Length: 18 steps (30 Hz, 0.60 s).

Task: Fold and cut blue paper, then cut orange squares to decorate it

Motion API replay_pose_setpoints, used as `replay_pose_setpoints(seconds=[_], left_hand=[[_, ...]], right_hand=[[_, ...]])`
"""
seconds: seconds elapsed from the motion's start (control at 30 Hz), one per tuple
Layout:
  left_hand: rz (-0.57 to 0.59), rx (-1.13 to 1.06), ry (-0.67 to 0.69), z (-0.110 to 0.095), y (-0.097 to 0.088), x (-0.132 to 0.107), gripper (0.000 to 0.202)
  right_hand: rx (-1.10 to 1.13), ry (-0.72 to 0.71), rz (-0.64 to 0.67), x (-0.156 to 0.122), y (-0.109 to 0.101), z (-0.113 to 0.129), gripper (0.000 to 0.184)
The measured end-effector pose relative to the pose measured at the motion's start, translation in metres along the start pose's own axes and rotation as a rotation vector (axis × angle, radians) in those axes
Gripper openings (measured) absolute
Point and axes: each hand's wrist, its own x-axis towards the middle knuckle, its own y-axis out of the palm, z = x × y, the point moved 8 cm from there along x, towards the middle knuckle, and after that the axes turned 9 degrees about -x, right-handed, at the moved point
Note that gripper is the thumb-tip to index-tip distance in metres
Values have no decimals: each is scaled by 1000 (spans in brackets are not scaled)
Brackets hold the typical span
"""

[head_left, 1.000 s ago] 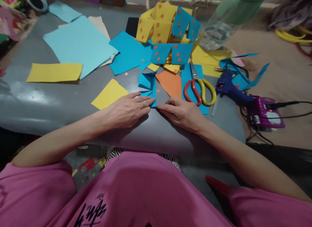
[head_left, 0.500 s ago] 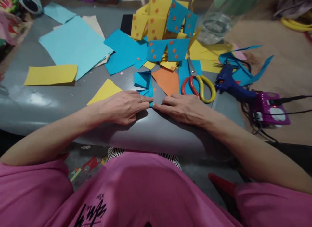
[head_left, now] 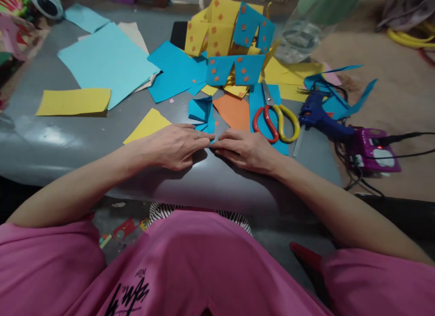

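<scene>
Both hands meet at the near part of the table over a small folded piece of blue paper [head_left: 209, 126]. My left hand [head_left: 180, 146] presses it down with closed fingers, index tip at the paper's near end. From the other side, my right hand [head_left: 244, 149] has its fingers together, tips on the same end. The fingers hide most of that end. Just beyond lies a curled blue paper flap [head_left: 200, 109], with an orange paper piece [head_left: 234, 111] to its right. Scissors [head_left: 269, 100] with red and yellow handles lie beyond my right hand.
Yellow and blue paper shapes with orange squares [head_left: 217, 33] stand at the back. Light blue sheets [head_left: 102, 62] and a yellow strip [head_left: 73, 102] lie left. A blue glue gun [head_left: 319, 111], a corded purple power socket [head_left: 372, 148] and a clear container [head_left: 302, 35] are right.
My right hand has shifted slightly left and its fingers have drawn closer over the blue paper's end. The left hand keeps its place. The whole view has shifted a little.
</scene>
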Motion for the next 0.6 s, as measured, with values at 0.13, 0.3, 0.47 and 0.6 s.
replay_pose_setpoints(seconds=[0.13, 0.3, 0.47, 0.6], left_hand=[[-64, 88, -10, 7, 5, 2, 20], [-162, 228, 29, 8, 11, 4, 32], [-151, 154, -64, 10, 11, 5, 35], [-91, 45, -260, 23, 12, 5, 39]], right_hand=[[61, 46, -4, -3, 1, -3, 26], [70, 186, -58, -4, -6, -18, 33], [-230, 2, -52, 5, 0, -11, 32], [-349, -61, -96, 11, 4, -9, 37]])
